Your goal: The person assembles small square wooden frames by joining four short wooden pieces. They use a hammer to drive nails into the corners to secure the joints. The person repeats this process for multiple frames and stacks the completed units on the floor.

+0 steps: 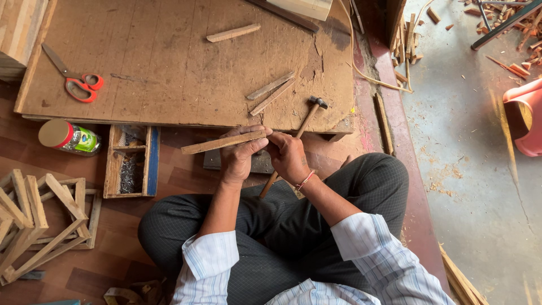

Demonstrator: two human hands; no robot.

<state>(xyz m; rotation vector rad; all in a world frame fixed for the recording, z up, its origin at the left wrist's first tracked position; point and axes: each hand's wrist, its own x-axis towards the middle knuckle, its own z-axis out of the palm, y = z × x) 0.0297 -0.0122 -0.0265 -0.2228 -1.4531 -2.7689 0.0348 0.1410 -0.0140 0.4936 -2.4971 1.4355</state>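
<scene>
My left hand (pixel 240 155) grips a long thin wooden strip (pixel 209 145) and holds it level just below the front edge of the low wooden board (pixel 169 62). My right hand (pixel 288 155) is closed at the strip's right end; what it pinches is too small to tell. A hammer (pixel 307 116) with a wooden handle leans from the board's edge down behind my right hand. Two more strips (pixel 272 90) lie crossed on the board above my hands. I sit cross-legged in dark trousers.
Red-handled scissors (pixel 76 82) and another strip (pixel 232 33) lie on the board. A small wooden box of nails (pixel 131 164) and a lidded jar (pixel 68 137) sit to the left. Assembled wooden frames (pixel 39 220) are stacked at far left. Wood scraps (pixel 508 34) litter the concrete floor at right.
</scene>
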